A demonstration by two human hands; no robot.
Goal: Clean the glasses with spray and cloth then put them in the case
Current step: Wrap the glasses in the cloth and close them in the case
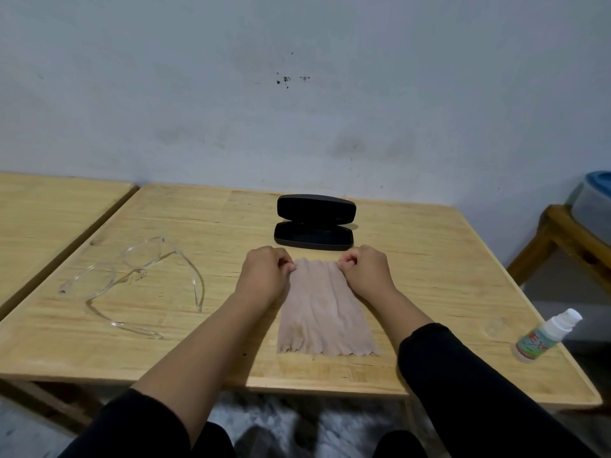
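Two dark sleeves [463, 375] reach over the table [205, 219], where the left hand [264, 272] and right hand [363, 271] each pinch a far corner of the beige cloth [325, 312] lying flat. Just behind them the black case [314, 233] lies open, its dark inside hard to make out. The clear glasses [132, 276] lie unfolded at left; the spray bottle [545, 335] lies tilted at the right edge, beside a stool cut off by the frame.
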